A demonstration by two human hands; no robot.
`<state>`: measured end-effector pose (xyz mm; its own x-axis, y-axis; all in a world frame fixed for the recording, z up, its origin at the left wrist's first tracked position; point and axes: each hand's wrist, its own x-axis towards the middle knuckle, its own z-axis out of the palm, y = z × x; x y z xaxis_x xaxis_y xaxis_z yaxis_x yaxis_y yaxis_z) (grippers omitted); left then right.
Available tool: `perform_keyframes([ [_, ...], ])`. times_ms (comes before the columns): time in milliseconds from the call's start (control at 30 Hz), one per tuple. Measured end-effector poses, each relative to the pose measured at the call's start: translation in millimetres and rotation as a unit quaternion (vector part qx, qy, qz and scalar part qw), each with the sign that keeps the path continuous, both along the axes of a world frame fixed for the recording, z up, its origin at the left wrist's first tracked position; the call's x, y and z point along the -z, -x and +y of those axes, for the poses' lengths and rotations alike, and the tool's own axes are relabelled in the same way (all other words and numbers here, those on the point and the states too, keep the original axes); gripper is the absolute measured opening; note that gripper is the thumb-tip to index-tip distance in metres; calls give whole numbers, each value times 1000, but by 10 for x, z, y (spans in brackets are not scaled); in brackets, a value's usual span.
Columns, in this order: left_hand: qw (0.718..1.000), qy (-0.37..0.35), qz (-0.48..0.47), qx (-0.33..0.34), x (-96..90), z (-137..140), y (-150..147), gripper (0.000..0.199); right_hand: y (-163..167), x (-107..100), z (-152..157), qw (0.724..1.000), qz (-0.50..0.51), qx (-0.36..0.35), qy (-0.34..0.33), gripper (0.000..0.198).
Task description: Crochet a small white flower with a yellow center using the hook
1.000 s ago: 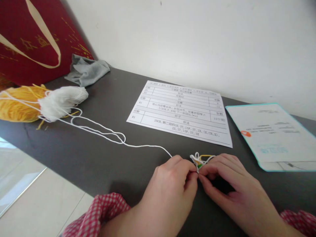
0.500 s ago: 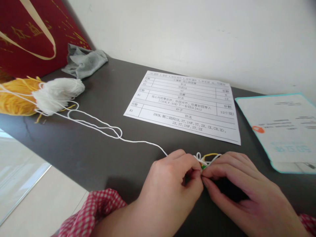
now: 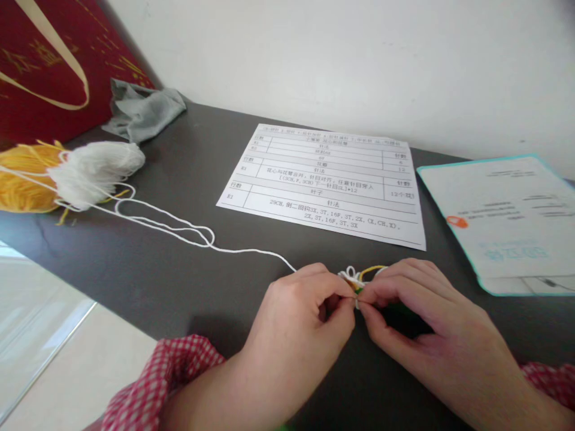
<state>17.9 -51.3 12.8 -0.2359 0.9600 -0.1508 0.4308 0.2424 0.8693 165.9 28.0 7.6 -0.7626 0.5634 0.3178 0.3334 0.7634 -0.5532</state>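
In front of the sheet (image 3: pixel 321 185), the left hand (image 3: pixel 300 335) and right hand (image 3: pixel 435 326) are clamping thumbs and fingertips on the piece (image 3: pixel 351 275), apparently steadying it, while the skein (image 3: pixel 96 170) is lying left of the sheet, its strand (image 3: pixel 249 250) trailing slack, presumably avoiding tugs.

On the desk (image 3: pixel 175 281), the bag (image 3: pixel 40 72) stands at the far left, with the cloth (image 3: pixel 148 114) just to its right. Before the bag lie two skeins, the outer skein (image 3: pixel 27 185) left of the inner skein (image 3: pixel 99 170). From them a strand (image 3: pixel 242 251) runs rightward to the left hand (image 3: pixel 305 323). The yarn piece (image 3: pixel 354 279) sits between the left hand and the right hand (image 3: pixel 435 317). Behind the hands lies the sheet (image 3: pixel 323 188), the panel (image 3: pixel 507 221) to its right, the wall (image 3: pixel 314 60) behind both.
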Motion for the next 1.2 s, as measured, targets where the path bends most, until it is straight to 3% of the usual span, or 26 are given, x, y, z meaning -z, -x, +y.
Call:
perform_keyframes([
  [500,1000,-12,3,1,1,-5,-16,20,31,39,-39,999,-32,-5,-33,18],
  [900,1000,-14,4,-1,0,-20,-13,18,-9,-7,-54,999,-26,-2,20,14],
  [1200,999,48,0,24,-49,52,28,16,-58,-3,-45,999,-15,-14,-45,11],
])
